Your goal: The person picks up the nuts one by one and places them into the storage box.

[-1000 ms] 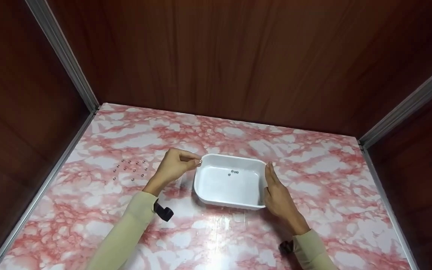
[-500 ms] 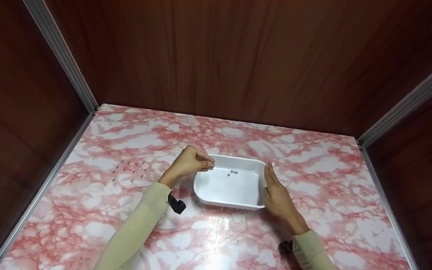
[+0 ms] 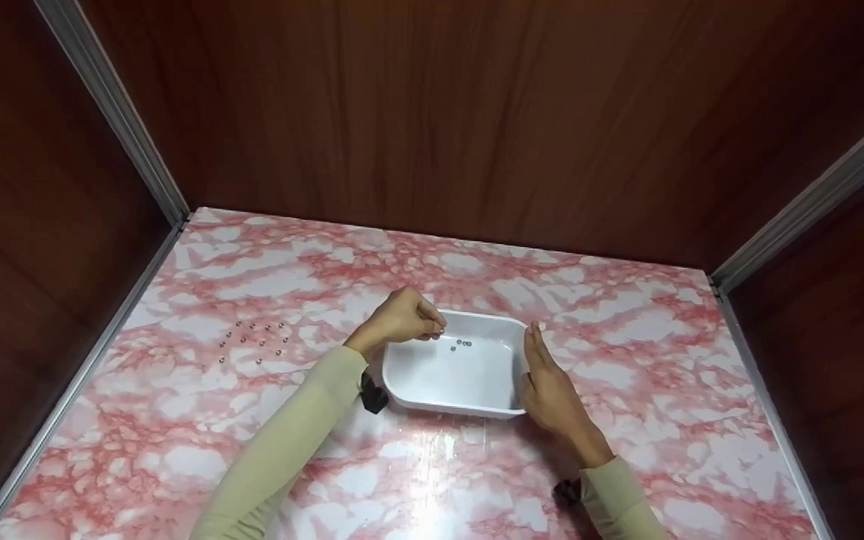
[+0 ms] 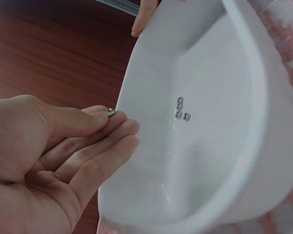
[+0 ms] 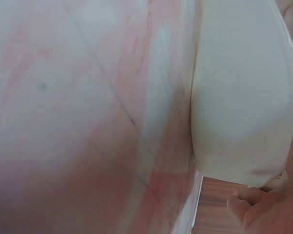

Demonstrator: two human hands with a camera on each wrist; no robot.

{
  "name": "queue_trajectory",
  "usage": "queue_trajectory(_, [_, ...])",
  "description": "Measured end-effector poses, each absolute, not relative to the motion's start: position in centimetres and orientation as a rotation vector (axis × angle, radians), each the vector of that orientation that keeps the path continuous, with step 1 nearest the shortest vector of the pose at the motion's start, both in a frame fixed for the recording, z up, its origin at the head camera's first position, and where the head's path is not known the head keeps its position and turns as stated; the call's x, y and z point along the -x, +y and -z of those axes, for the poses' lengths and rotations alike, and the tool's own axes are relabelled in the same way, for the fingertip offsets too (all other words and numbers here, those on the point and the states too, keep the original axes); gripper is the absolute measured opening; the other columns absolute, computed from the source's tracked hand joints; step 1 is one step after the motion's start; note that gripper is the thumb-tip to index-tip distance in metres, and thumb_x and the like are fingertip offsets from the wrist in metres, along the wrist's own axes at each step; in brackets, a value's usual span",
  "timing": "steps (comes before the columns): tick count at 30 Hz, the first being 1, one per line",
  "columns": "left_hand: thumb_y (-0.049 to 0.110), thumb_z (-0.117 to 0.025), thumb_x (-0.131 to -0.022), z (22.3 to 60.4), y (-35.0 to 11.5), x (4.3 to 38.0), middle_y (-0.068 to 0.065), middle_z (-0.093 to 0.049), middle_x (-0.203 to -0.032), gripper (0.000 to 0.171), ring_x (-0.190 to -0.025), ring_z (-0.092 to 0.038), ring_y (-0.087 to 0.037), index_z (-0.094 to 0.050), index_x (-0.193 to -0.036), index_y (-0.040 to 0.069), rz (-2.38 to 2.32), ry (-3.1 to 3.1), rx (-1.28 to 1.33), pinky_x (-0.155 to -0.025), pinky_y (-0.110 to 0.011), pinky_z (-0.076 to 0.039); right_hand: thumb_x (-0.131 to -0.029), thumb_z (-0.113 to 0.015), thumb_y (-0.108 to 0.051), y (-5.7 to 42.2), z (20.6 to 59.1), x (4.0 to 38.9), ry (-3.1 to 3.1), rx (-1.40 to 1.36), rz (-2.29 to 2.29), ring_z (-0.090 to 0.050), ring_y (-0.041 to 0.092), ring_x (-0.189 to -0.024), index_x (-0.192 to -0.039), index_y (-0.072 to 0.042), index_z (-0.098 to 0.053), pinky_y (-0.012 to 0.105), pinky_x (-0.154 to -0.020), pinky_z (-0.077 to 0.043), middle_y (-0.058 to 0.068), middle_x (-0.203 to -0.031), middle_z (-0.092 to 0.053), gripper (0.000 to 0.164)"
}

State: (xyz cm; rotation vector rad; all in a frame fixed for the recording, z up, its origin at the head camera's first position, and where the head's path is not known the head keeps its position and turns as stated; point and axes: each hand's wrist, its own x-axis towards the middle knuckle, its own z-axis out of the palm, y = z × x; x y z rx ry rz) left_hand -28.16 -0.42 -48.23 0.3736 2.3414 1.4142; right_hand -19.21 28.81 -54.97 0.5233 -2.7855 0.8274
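One silvery metal ring [image 4: 111, 112] is pinched by the left hand [image 3: 404, 315] near the white rectangular tub's [image 3: 462, 382] far-left corner; its right edge is touched by the straight-fingered right hand [image 3: 553, 386].

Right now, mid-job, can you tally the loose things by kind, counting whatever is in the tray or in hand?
Small metal pieces: 17 (12 on the table, 4 in the white tray, 1 in the left hand)
White tray: 1
Total: 18
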Motion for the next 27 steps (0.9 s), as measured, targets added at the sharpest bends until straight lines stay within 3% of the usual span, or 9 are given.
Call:
queue_trajectory(2, [0.003,-0.072,-0.096,48.3,-0.1,28.5,-0.018,-0.082,-0.101,0.016,-0.099,-0.08,-0.036,-0.08,-0.107,-0.005,-1.42,2.321,-0.387,-0.081,-0.032,-0.067,-0.097,-0.051,0.009,28.8,55.0,19.2,-2.791,-0.511,-0.82,-0.061,0.045,-0.13,-0.16,0.012,-0.026,0.045,-0.079,-0.055,0.031,-0.172,-0.02,0.068])
queue_trajectory(5, [0.002,-0.072,-0.095,48.5,0.3,28.9,-0.018,-0.082,-0.102,0.016,-0.096,-0.08,-0.031,-0.08,-0.107,-0.005,-1.427,2.309,-0.377,-0.082,-0.032,-0.066,-0.096,-0.052,0.008,28.8,54.9,19.2,-2.797,-0.51,-0.813,-0.07,0.04,-0.102,-0.161,0.011,-0.025,0.041,-0.072,-0.053,0.03,-0.172,-0.02,0.07])
queue_trajectory(6, [0.002,-0.072,-0.095,48.7,0.4,29.0,-0.018,-0.082,-0.102,0.016,-0.094,-0.081,-0.029,-0.08,-0.107,-0.005,-1.431,2.306,-0.369,-0.083,-0.033,-0.066,-0.096,-0.052,0.008,28.8,54.9,19.3,-2.797,-0.514,-0.814,-0.069,0.036,-0.089,-0.161,0.01,-0.025,0.038,-0.068,-0.052,0.03,-0.172,-0.02,0.07])
queue_trajectory(9, [0.0,-0.073,-0.094,48.8,0.7,29.2,-0.018,-0.082,-0.101,0.015,-0.09,-0.081,-0.024,-0.081,-0.106,-0.006,-1.444,2.309,-0.355,-0.083,-0.033,-0.066,-0.095,-0.053,0.007,28.9,54.9,19.3,-2.796,-0.529,-0.818,-0.059,0.027,-0.07,-0.161,0.01,-0.025,0.033,-0.061,-0.046,0.03,-0.172,-0.021,0.072])
queue_trajectory(14, [-0.001,-0.072,-0.093,49.4,1.3,29.6,-0.02,-0.081,-0.101,0.014,-0.087,-0.081,-0.025,-0.081,-0.103,-0.007,-1.465,2.31,-0.381,-0.08,-0.032,-0.067,-0.095,-0.053,0.007,28.9,54.9,19.2,-2.794,-0.526,-0.832,-0.058,0.025,-0.072,-0.161,0.01,-0.025,0.031,-0.062,-0.045,0.03,-0.172,-0.02,0.072])
queue_trajectory(21, [-0.002,-0.075,-0.091,50.1,1.8,30.1,-0.018,-0.082,-0.097,0.013,-0.076,-0.078,-0.017,-0.081,-0.101,-0.007,-1.423,2.365,-0.358,-0.07,-0.023,-0.064,-0.096,-0.05,0.008,28.9,54.9,19.2,-2.82,-0.514,-0.832,-0.054,0.02,-0.065,-0.163,0.009,-0.022,0.03,-0.061,-0.044,0.029,-0.172,-0.019,0.072])
queue_trajectory(24, [-0.001,-0.076,-0.09,50.2,2.0,30.1,-0.017,-0.082,-0.098,0.012,-0.076,-0.077,-0.017,-0.082,-0.099,-0.005,-1.379,2.402,-0.363,-0.064,-0.018,-0.059,-0.097,-0.049,0.009,29.0,54.9,19.1,-2.83,-0.508,-0.829,-0.06,0.023,-0.069,-0.163,0.009,-0.021,0.031,-0.063,-0.046,0.031,-0.172,-0.019,0.071])
queue_trajectory(27, [0.001,-0.076,-0.09,50.4,2.3,30.0,-0.017,-0.082,-0.097,0.01,-0.079,-0.078,-0.021,-0.082,-0.097,-0.004,-1.335,2.453,-0.377,-0.06,-0.015,-0.053,-0.097,-0.05,0.009,28.9,54.9,19.0,-2.821,-0.5,-0.812,-0.069,0.032,-0.091,-0.163,0.009,-0.023,0.039,-0.072,-0.053,0.031,-0.171,-0.021,0.071])
